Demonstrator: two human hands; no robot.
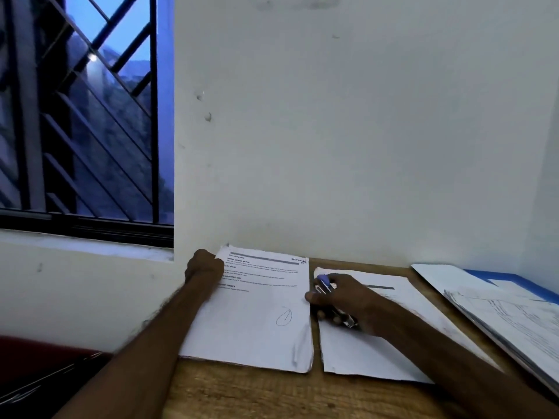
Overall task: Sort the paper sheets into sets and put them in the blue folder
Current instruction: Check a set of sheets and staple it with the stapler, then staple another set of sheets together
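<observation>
Table: wooden table [242, 394] set against a white wall [363, 131], carrying all the papers.
Landmark: printed stack [260, 322], lying flat at the table's left end, its top sheet bearing typed lines and a pen-drawn oval.
Second stack: second paper pile [363, 355] just right of the printed stack, with a narrow strip of wood between them.
Folder: blue folder [520, 281] well to the right of the printed stack, at the table's right edge, only its blue border showing.
Folder contents: loose sheets [514, 319] lying on the folder, fanned unevenly.
Left hand: left hand [204, 267] at the printed stack's far left corner, fingers curled tight and gripping that corner.
Right hand: right hand [348, 297] just right of the printed stack, over the second pile, fingers wrapped round a blue-tipped metal tool [324, 282]; thumb tip touching the printed stack's right edge.
Tool: its exact kind is too blurred to tell.
Window: barred window [90, 116] beyond and left of the printed stack.
</observation>
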